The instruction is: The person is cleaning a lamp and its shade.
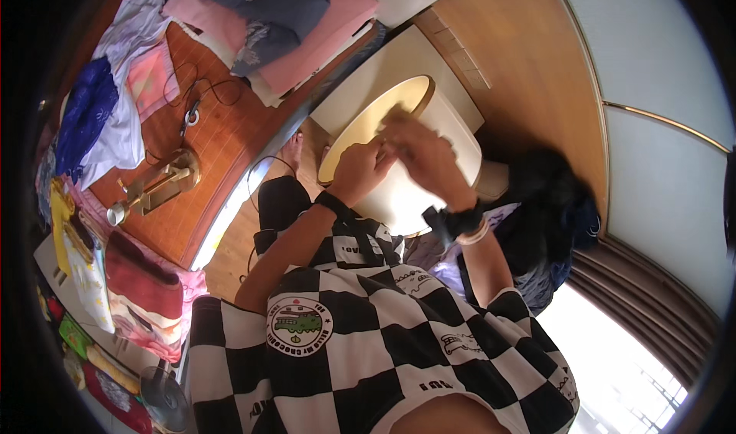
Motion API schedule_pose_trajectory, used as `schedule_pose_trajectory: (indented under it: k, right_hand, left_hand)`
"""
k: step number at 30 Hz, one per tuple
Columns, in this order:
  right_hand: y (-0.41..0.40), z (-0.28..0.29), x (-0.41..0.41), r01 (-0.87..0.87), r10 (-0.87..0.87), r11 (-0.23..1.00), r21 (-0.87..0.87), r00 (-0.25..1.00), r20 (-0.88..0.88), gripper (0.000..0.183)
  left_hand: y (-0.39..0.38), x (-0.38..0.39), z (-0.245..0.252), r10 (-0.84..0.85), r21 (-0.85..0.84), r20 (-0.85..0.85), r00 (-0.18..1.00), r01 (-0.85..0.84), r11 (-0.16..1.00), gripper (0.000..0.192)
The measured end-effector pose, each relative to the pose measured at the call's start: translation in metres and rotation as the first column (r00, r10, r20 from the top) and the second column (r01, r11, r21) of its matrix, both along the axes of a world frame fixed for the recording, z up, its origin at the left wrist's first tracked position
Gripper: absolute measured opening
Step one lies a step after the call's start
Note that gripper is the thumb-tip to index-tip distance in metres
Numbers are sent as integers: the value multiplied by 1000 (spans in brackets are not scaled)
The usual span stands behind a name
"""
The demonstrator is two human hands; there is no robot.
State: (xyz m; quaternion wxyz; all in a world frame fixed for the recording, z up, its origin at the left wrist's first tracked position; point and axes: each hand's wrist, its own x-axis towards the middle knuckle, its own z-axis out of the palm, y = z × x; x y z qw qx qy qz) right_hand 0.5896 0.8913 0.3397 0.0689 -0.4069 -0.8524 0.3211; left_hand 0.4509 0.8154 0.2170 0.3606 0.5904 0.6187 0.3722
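My left hand (361, 172) and my right hand (426, 155) meet at the fingertips in front of me, above a large oval, pale piece of furniture (445, 123). Its yellowish inner face (359, 120) has a dark rim. The right hand is blurred, and a dark patch shows by its fingers. Whether either hand pinches something small cannot be made out. A black band (335, 205) circles the left wrist. On the right wrist sit another black band (460, 220) and a pale bangle (475, 234).
To the left, a reddish-brown wooden surface (230, 123) carries a brass-coloured metal stand (164, 181), a black cable (185, 123) and piled clothes (118, 94). Folded pink and grey cloth (287, 25) lies at the top. Dark clothing (535, 204) hangs or lies at right, beside pale cabinet doors (661, 140).
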Motion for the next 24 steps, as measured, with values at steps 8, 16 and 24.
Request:
schedule_pose_trajectory:
  k: [8, 16, 24]
  right_hand:
    - [34, -12, 19, -29, 20, 959, 281, 999, 33, 25]
    - [93, -36, 113, 526, -554, 823, -217, 827, -95, 33]
    - [-33, 21, 72, 54, -906, 421, -905, -20, -423, 50]
  left_hand:
    - [10, 3, -1, -74, 47, -20, 997, 75, 996, 33]
    - [10, 11, 28, 46, 146, 42, 998, -52, 988, 52]
    - [48, 71, 89, -339, 438, 150, 929, 245, 865, 81]
